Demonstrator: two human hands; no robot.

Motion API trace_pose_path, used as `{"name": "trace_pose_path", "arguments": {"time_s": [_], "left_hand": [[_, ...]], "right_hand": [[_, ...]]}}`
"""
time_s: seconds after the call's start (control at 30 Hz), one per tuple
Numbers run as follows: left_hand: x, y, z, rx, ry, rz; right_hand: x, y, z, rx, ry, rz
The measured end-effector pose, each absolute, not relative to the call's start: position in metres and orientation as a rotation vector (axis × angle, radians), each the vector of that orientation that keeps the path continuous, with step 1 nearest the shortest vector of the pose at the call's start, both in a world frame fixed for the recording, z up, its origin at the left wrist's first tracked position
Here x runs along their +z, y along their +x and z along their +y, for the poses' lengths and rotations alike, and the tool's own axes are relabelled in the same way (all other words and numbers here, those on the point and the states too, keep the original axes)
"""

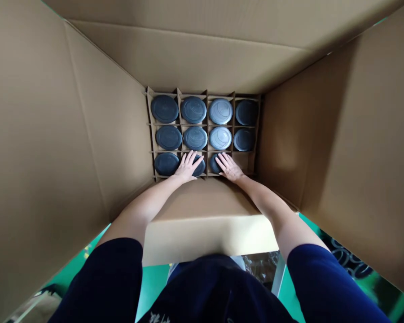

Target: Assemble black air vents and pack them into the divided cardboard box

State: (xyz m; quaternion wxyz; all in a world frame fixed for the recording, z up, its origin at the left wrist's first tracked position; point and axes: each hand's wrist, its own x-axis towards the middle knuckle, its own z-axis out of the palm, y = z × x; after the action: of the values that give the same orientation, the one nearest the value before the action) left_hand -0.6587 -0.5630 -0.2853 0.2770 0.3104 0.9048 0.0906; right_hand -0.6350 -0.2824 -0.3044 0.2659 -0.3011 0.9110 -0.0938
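I have both arms inside a large cardboard box (111,112), whose tall brown walls fill the left, top and right of the frame. At its bottom, in the middle of the frame, a cardboard divider grid (207,112) splits the space into three rows of four cells. Eleven dark round-topped pieces (169,137) sit in it, one to a cell: four in the top row, four in the middle row and three along the bottom row; the two upper ones in the third column catch a pale shine. How deep they reach, I cannot tell.

My left hand (187,167) is wide, fingers fanned over the second piece of the bottom row. My right hand (229,168) is open too, fingers stretched and close together, their tips over the third piece of that row. I cannot tell how firmly either hand presses. A folded flap (210,240) lies below my hands, above the green floor (155,287) at the lower edge
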Motion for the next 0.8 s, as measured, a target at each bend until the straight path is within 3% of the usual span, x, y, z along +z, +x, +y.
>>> {"name": "trace_pose_path", "arguments": {"time_s": [0.3,0.47,0.63,0.8], "left_hand": [[-0.308,-0.659,-0.583,0.216,1.034,2.472],[-0.313,-0.661,-0.591,0.155,1.145,2.439],[-0.310,-0.665,-0.583,0.132,1.068,2.444],[-0.288,-0.669,-0.567,0.065,0.934,2.414]], "right_hand": [[-0.326,-0.647,-0.286,-0.340,-1.065,2.361],[-0.316,-0.654,-0.296,-0.374,-0.985,2.311],[-0.262,-0.662,-0.298,-0.318,-0.817,2.232],[-0.170,-0.630,-0.287,-0.371,-0.557,2.308]]}}
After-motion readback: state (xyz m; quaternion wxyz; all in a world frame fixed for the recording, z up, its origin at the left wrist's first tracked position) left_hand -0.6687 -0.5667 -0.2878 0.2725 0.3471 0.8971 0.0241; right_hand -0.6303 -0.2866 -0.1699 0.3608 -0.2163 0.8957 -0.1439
